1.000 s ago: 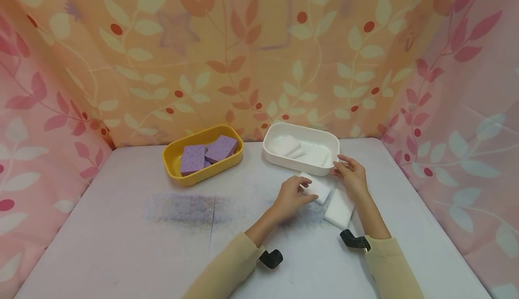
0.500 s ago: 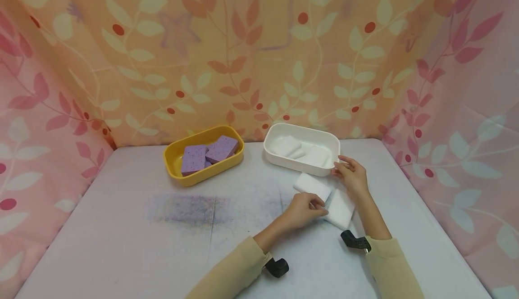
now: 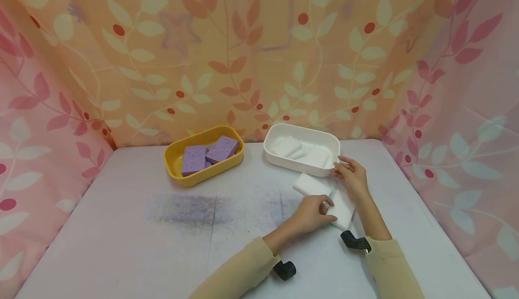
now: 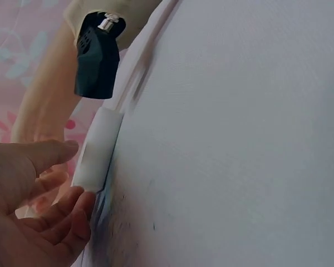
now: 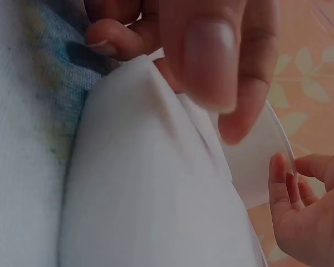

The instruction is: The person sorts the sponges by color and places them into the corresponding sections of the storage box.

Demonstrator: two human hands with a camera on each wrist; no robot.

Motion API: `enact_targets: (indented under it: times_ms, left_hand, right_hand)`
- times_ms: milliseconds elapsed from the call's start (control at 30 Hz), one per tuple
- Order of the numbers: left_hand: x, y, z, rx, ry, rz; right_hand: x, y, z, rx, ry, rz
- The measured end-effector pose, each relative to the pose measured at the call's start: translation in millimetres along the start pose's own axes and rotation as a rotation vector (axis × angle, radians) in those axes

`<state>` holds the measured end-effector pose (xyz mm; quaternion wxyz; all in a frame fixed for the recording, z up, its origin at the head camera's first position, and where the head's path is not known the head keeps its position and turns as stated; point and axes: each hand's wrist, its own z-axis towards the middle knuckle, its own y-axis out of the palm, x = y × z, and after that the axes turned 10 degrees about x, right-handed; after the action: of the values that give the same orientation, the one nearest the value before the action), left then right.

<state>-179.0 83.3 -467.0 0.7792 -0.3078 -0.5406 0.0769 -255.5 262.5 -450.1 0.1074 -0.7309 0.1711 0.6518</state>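
A white sponge block [image 3: 342, 210] lies on the cloth, with my left hand [image 3: 311, 214] at its near left edge. The thumb and fingers of that hand are spread apart beside it; in the left wrist view the sponge's end shows just past the fingertips [image 4: 86, 197]. Behind it lies a second white sponge block [image 3: 309, 183], close to the first. My right hand [image 3: 352, 179] pinches the right end of the white plastic box [image 3: 289, 165]. Inside that box are several white pieces [image 3: 285, 146]. The right wrist view shows the right hand's fingers [image 5: 278, 194] at the box rim.
A yellow box [image 3: 202, 179] holding purple sponges [image 3: 193, 159] stands at the back left. Bluish smudges [image 3: 188, 209] mark the white cloth. Patterned curtains [image 3: 259, 65] close off the back and sides. Black camera mounts [image 3: 354, 240] stick out at both wrists.
My left hand has moved right and toward me, from the rear sponge to the nearer one, and its thumb and fingers have parted. The right hand keeps its place on the white box.
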Motion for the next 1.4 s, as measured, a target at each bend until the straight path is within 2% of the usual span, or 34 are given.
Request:
enact_targets:
  times_ms: [67, 133, 367, 433, 733, 867, 1200, 1400]
  left_hand:
    - [4.3, 3.0, 0.9, 0.01, 0.021, 0.071]
    - [8.7, 7.0, 1.3, 0.021, 0.017, 0.134]
    - [20.1, 22.4, 1.2, 0.059, -0.095, 0.264]
    - [22.0, 25.0, 1.5, 0.066, -0.11, 0.299]
    - [30.1, 28.7, 4.3, 0.065, -0.103, 0.442]
    - [31.5, 29.1, 5.0, 0.052, -0.114, 0.443]
    - [27.7, 27.6, 1.9, 0.076, -0.129, 0.315]
    - [25.7, 19.8, -2.4, 0.083, -0.1, 0.253]
  right_hand:
    - [1, 0, 0.1, 0.005, -0.005, 0.0]
    - [2, -1, 0.2, 0.011, -0.015, 0.001]
    - [5, 0, -1.6, 0.002, -0.058, 0.061]
    - [4, 1, -1.3, 0.0, -0.055, 0.067]
    - [1, 1, 1.8, 0.026, 0.009, 0.015]
    - [0, 1, 0.9, 0.022, 0.007, 0.016]
    - [-1, 0, -0.3, 0.022, 0.024, -0.002]
    - [0, 1, 0.7, 0.015, 0.031, 0.007]
